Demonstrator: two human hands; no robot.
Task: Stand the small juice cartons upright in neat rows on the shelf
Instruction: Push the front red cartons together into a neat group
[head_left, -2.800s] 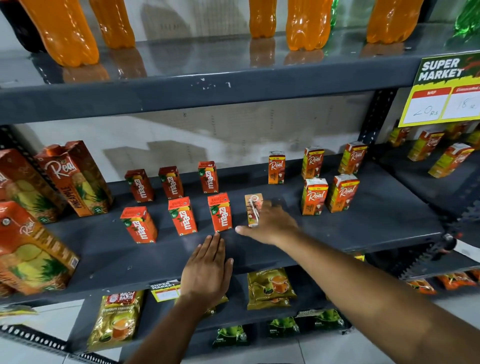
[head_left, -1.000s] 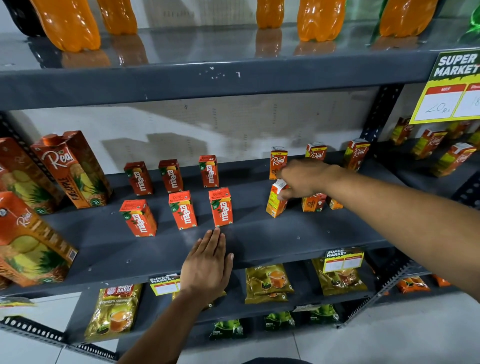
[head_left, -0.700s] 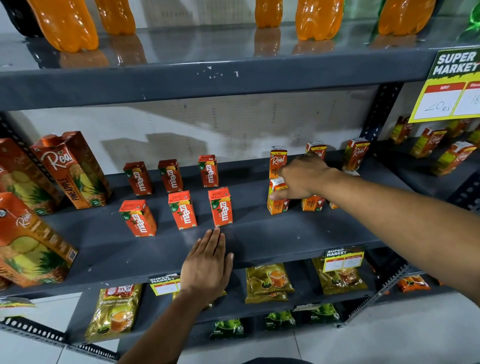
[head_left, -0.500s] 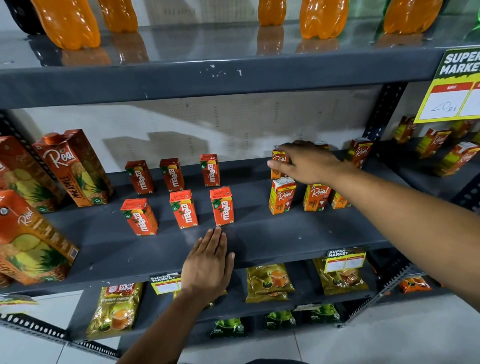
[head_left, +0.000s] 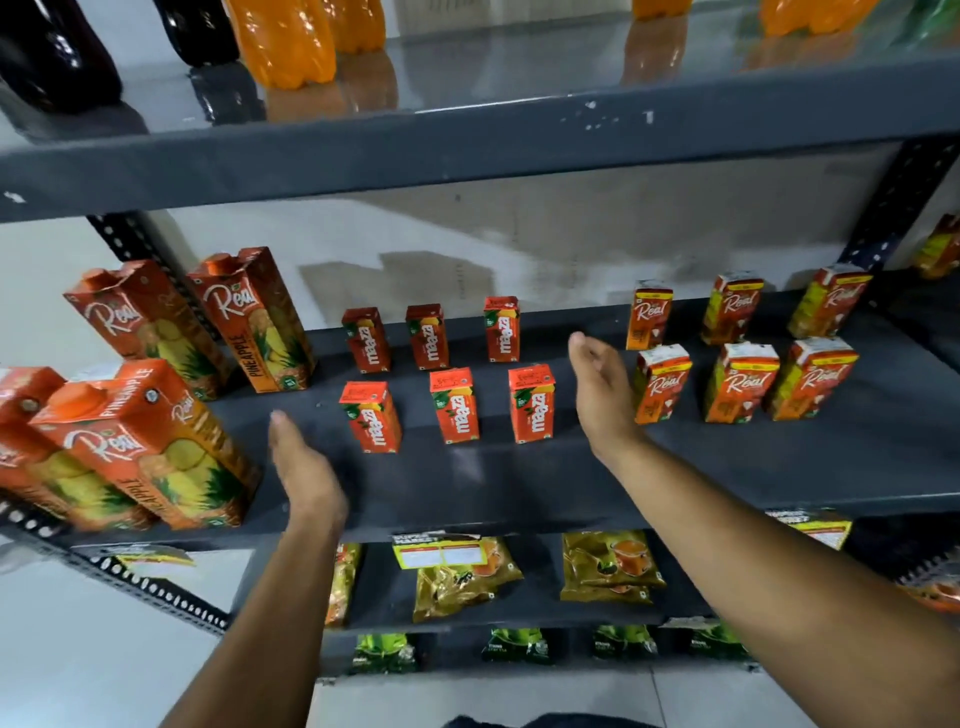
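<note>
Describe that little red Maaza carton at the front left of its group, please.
The front-left Maaza carton is a small red cardboard box with white lettering running up its face and green leaf artwork. It stands upright, leaning slightly, on the grey shelf, first in the front row of three. Nothing touches it; the left hand hovers open nearby.

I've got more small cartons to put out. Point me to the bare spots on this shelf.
Most bare room is the front strip of the shelf, ahead of the Maaza cartons and the small Real cartons. A gap also runs between those two groups, where the right hand hovers. The left end is crowded with big pineapple cartons, just beyond the left hand.
</note>
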